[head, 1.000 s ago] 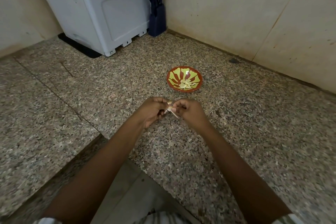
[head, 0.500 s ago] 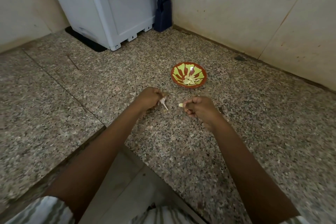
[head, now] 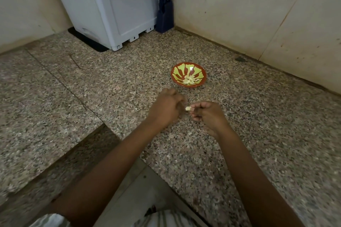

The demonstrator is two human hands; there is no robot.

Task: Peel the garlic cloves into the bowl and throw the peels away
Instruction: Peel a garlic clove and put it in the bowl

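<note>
From the left hand and right hand, the bowl blocks 1 o'clock, close by. Bare bench spreads from 8 to 11 and at 3. Far at 11 to 12 stand a box and knife block.

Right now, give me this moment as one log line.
right hand: pinches garlic clove | left hand: curled, contents hidden | bowl: peeled cloves inside

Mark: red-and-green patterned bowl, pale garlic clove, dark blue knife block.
red-and-green patterned bowl [head: 200, 73]: head view, inner wall.
pale garlic clove [head: 188, 108]: head view, exposed end.
dark blue knife block [head: 166, 18]: head view, front face.
</note>
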